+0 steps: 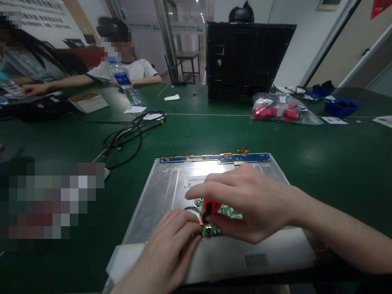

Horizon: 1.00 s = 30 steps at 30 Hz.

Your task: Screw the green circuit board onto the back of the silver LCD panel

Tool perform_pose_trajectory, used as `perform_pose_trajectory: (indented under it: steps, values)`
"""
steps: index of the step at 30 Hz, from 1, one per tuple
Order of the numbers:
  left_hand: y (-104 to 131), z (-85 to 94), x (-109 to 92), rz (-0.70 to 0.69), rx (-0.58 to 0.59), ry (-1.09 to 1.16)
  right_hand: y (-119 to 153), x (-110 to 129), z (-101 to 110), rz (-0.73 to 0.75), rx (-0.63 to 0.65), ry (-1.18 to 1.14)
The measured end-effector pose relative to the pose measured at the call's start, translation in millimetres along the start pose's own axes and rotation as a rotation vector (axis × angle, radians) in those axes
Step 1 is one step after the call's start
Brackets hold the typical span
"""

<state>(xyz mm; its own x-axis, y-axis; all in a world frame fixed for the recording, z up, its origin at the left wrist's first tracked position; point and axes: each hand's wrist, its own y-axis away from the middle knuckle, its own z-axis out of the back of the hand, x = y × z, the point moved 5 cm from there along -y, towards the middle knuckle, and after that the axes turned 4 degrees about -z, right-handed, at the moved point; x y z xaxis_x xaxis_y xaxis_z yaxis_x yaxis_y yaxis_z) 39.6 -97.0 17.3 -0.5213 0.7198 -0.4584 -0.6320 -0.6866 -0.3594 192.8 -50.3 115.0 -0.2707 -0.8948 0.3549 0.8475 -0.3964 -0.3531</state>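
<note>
A silver display panel (150, 204) lies in front of me, with a long blue circuit strip (196, 159) along its far edge. On its middle sits a small green circuit board (228, 211), partly covered by my hands. My right hand (254, 200) reaches in from the right, thumb and fingers closed around the red and black handle of a screwdriver (211, 207); its tip is hidden. My left hand (171, 241) rests on the panel, its bent fingers pressed together at the board's left edge. A dark cable (191, 208) passes beside those fingertips.
Black cables (131, 130) lie coiled at the left, near a water bottle (125, 83). A large black monitor back (245, 61) stands at the far side. A plastic bag with red parts (281, 110) lies before it. Two people sit across the green table (337, 163).
</note>
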Motion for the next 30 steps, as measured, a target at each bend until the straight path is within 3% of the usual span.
perform_pose_trajectory:
  steps: [8,16,30]
  values:
    - [0.9,1.3,-0.1,-0.015,-0.021,-0.018,-0.3,-1.5,-1.4,0.003,-0.037,0.065]
    - [-2.3,2.7,-1.1,0.002,-0.020,-0.016,1.2,0.2,-1.1,0.016,0.044,-0.058]
    - [0.6,2.1,-1.1,0.002,-0.008,0.001,0.5,-0.9,-0.6,-0.007,0.016,0.012]
